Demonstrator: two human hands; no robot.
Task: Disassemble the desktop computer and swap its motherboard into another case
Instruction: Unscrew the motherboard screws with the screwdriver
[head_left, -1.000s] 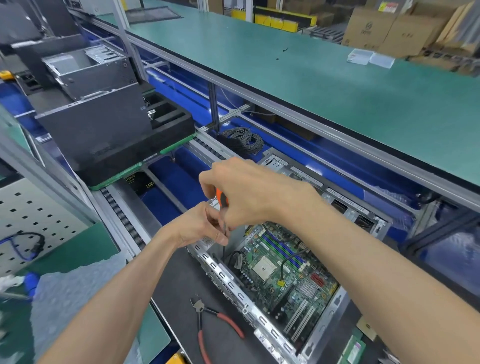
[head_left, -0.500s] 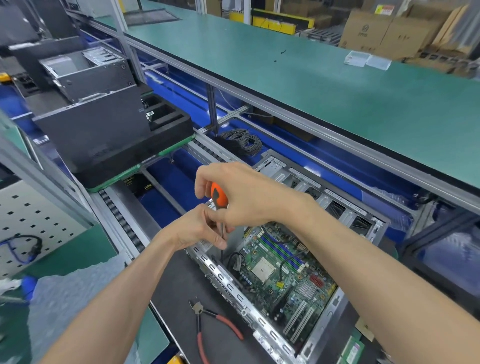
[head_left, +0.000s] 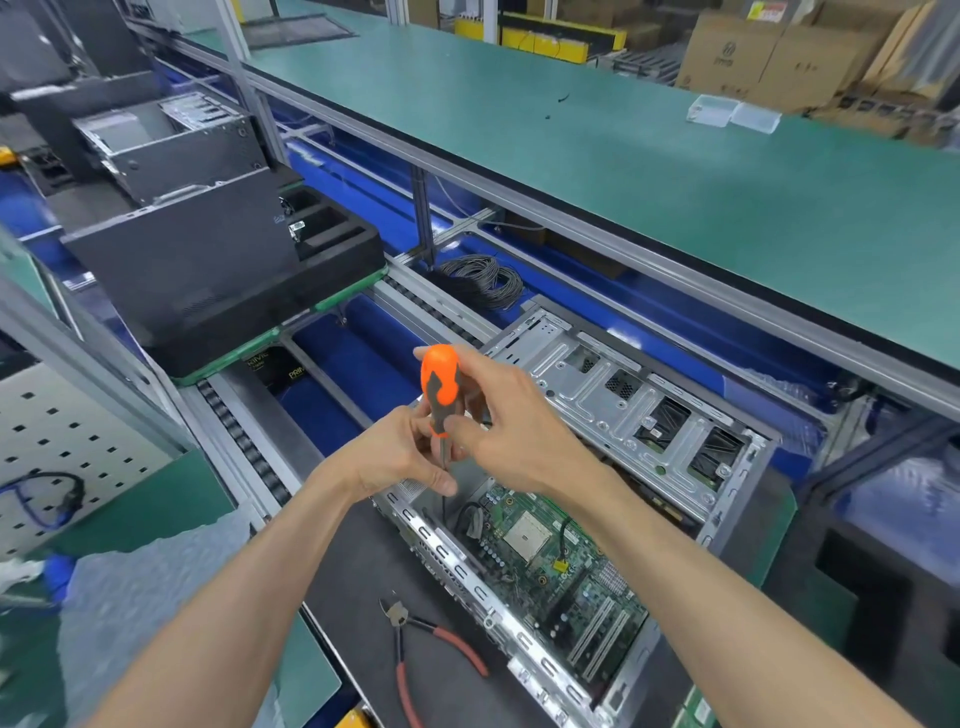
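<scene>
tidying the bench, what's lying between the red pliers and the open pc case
Nothing: in the head view, only bare dark mat separates the red-handled pliers from the open computer case.

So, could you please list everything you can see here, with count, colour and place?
screwdriver: 1, orange and grey, upright over case corner
case: 1, silver, open, centre right
motherboard: 1, green, inside case
cutters: 1, red handles, on dark mat beside case
cable coil: 1, grey, behind case
black case: 1, on pallet, left
boxes: several, brown, far right
plastic trays: 2, clear, on green bench
left hand: pinches screwdriver's shaft
right hand: holds its handle
</scene>
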